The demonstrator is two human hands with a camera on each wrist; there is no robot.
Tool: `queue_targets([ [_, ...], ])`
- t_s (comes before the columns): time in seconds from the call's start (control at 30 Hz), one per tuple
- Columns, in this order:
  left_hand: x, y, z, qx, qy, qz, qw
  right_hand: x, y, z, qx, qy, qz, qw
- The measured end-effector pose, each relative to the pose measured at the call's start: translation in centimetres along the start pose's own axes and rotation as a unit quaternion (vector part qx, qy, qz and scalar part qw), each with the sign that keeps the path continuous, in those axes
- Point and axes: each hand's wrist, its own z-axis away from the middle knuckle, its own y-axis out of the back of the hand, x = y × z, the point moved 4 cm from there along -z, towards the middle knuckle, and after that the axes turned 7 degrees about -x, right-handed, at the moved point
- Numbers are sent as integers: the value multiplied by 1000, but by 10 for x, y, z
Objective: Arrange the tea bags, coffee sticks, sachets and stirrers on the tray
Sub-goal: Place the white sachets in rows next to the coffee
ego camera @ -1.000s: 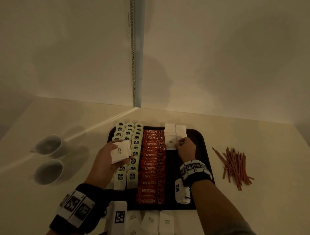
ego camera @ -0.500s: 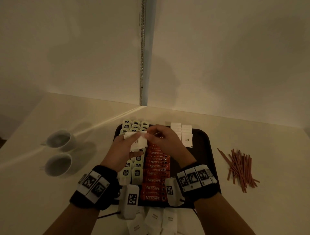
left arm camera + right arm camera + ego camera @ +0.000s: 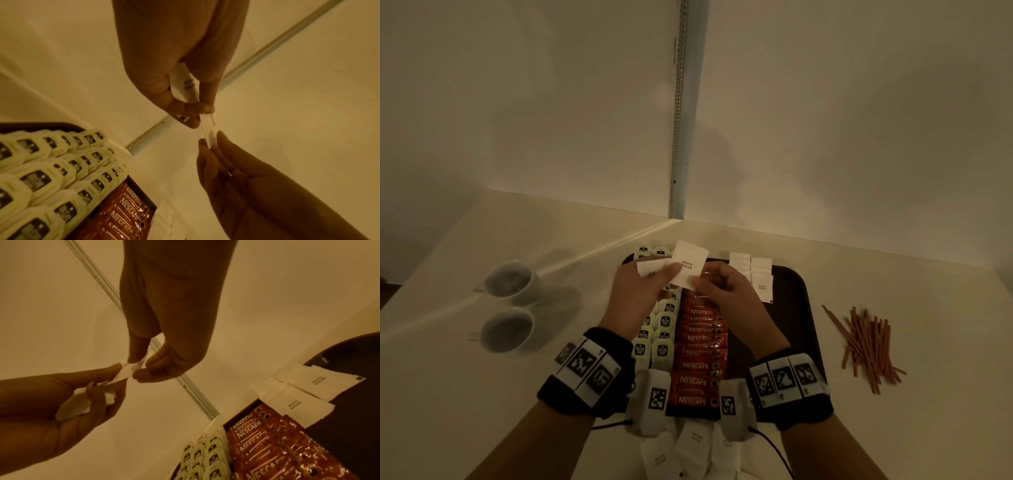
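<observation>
From the head camera we see both hands raised over the far end of the dark tray [image 3: 796, 301]. Our left hand [image 3: 635, 294] grips a small stack of white sachets [image 3: 652, 268], and our right hand [image 3: 726, 291] pinches the lower corner of one white sugar sachet [image 3: 688, 267] that stands upright between the two hands. On the tray lie rows of tea bags [image 3: 664, 337] at left, Nescafe coffee sticks [image 3: 697, 366] in the middle, and two short columns of placed sugar sachets [image 3: 751, 270] at the far right part. The reddish stirrers [image 3: 866, 346] lie in a loose heap on the counter [image 3: 893, 281], well apart from the tray's right rim. More sachets [image 3: 691, 448] lie on the counter near us. Two white cups [image 3: 512, 308] stand at left.

From the left wrist we see the left hand's thumb and fingers [image 3: 180, 112] curled round the stack, while the right hand's fingertips [image 3: 205, 146] close on an edge of the single sachet.

From the right wrist, the right thumb and forefinger [image 3: 141, 374] pinch that sachet [image 3: 128, 371], and the left hand [image 3: 51, 402] holds the rest.
</observation>
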Motion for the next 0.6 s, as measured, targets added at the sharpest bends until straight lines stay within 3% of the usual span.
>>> queue_targets([
  [0.1,2,-2,0,-3,-13,-30,999,-2,1,4,28,17,-5,999],
  [0.27,-4,-10,3,-29,20,-4,999,-1,17,8,59,29,16,998],
  [0.4,-16,-1,6,-3,88,127,988,12,69,10,154,19,25,988],
  [0.5,-24,9,6,17,89,136,986,35,121,8,249,-19,93,964],
  [0.6,-28,13,4,15,77,134,988,57,155,3,288,-79,142,944],
])
